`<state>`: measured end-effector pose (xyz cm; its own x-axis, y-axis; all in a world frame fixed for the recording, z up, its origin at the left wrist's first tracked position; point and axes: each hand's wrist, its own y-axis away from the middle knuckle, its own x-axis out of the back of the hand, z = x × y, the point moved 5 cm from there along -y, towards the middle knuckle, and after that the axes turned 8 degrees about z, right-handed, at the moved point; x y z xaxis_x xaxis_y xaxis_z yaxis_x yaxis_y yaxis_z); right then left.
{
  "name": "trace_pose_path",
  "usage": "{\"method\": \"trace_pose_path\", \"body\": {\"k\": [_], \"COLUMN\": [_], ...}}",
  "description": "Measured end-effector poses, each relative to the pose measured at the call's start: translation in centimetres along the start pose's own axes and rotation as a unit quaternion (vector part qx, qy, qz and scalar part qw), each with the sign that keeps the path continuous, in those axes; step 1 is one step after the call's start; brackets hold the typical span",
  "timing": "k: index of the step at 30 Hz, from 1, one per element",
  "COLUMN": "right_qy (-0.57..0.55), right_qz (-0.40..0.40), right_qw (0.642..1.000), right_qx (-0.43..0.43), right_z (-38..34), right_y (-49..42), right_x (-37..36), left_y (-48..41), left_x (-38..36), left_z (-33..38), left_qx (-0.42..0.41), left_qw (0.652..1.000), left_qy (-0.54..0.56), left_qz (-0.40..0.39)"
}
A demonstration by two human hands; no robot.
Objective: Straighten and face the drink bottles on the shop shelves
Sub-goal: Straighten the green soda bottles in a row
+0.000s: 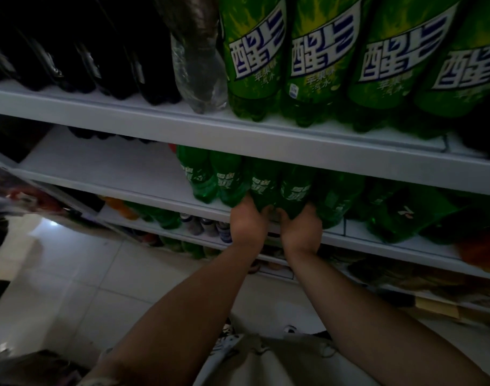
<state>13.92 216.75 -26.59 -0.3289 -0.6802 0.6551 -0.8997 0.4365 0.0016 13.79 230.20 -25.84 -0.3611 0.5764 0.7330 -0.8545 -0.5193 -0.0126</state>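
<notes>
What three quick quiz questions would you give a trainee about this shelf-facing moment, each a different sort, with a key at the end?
1. True or false: the left hand and the right hand both grip small green bottles on the middle shelf.
2. On the top shelf, what stands between the dark bottles and the large green bottles? A: an orange bottle. B: a clear bottle. C: a carton.
3. Fill in: the cans stand on the shelf ___ the hands.
Key: 1 true; 2 B; 3 below.
</notes>
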Motion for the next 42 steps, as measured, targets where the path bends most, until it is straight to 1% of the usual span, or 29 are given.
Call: {"method": "trace_pose_path", "body": {"k": [4,6,8,9,10,12,13,15,16,17,20,21,22,24,27,29,31,32,34,35,36,39,42], "right_qy": [0.010,0.020,-0.005,-0.027,-0.044,-0.043,-0.041,-0.063,-0.078,-0.090,-0.113,-0.113,-0.111,-0.099,-0.043,-0.002,-0.030,-0.049,-0.064,-0.063,-0.060,-0.067,-0.088], "right_qz": [0.007,0.005,0.002,0.010,0.027,0.080,0.112,0.170,0.179,0.162,0.029,0.002,-0.010,-0.009,-0.016,-0.032,-0.039,-0.041,-0.044,-0.038,-0.028,-0.009,-0.033], "right_qw": [1.000,1.000,1.000,0.999,0.996,0.992,0.989,0.982,0.980,0.982,0.993,0.993,0.993,0.994,0.996,0.995,0.994,0.993,0.996,0.997,0.998,0.998,0.996], "right_qx": [-0.004,-0.003,0.022,0.044,0.066,0.091,0.089,0.058,0.036,0.020,0.018,0.024,0.031,0.048,0.077,0.092,0.100,0.094,0.049,0.026,0.009,-0.013,0.002], "right_z": [-0.4,-0.2,-0.3,-0.3,-0.1,0.9,1.7,3.4,4.1,4.4,4.1,4.1,4.0,4.0,4.3,4.4,4.5,4.6,5.2,5.5,5.6,5.4,5.3], "right_y": [0.1,0.2,0.6,0.9,1.4,2.1,2.1,1.1,0.3,-0.6,-2.2,-2.4,-2.5,-2.9,-3.6,-3.6,-3.1,-2.9,-2.6,-2.7,-2.7,-2.8,-2.9], "right_x": [-0.4,-0.4,0.0,0.5,1.3,3.5,4.8,7.4,8.2,8.5,7.3,6.8,6.4,6.2,5.8,5.6,5.7,5.8,5.8,5.7,5.7,5.3,5.1], "left_y": [-0.8,-1.2,-1.3,-1.2,-1.0,-0.3,0.0,0.7,1.1,1.6,3.5,4.2,4.9,6.1,7.2,7.4,7.2,7.2,7.5,7.7,7.7,7.4,7.4], "left_x": [0.5,0.4,0.4,0.5,0.6,1.1,1.3,1.8,1.9,1.8,0.5,-0.2,-0.9,-2.4,-3.7,-3.9,-4.0,-4.0,-4.2,-4.1,-4.0,-3.2,-2.8], "left_z": [-0.5,-0.6,-0.6,-0.6,-0.7,-1.0,-1.2,-1.2,-1.1,-0.7,1.8,2.8,3.9,5.5,6.3,6.4,6.4,6.4,6.4,6.3,6.2,5.7,5.9], "left_qx": [-0.027,-0.044,-0.075,-0.091,-0.104,-0.117,-0.122,-0.142,-0.153,-0.164,-0.187,-0.191,-0.192,-0.180,-0.108,-0.075,-0.062,-0.065,-0.088,-0.090,-0.087,-0.071,-0.070], "left_qw": [0.999,0.994,0.983,0.980,0.980,0.983,0.983,0.983,0.984,0.984,0.978,0.975,0.970,0.958,0.939,0.929,0.929,0.937,0.957,0.964,0.968,0.975,0.974], "left_qy": [-0.039,-0.096,-0.154,-0.164,-0.159,-0.136,-0.126,-0.108,-0.089,-0.064,0.003,0.028,0.055,0.116,0.203,0.234,0.230,0.198,0.091,0.058,0.050,0.081,0.114], "left_qz": [-0.007,-0.035,-0.059,-0.063,-0.062,-0.052,-0.044,-0.032,-0.032,-0.040,-0.089,-0.112,-0.139,-0.189,-0.256,-0.278,-0.284,-0.281,-0.260,-0.244,-0.228,-0.192,-0.182]}}
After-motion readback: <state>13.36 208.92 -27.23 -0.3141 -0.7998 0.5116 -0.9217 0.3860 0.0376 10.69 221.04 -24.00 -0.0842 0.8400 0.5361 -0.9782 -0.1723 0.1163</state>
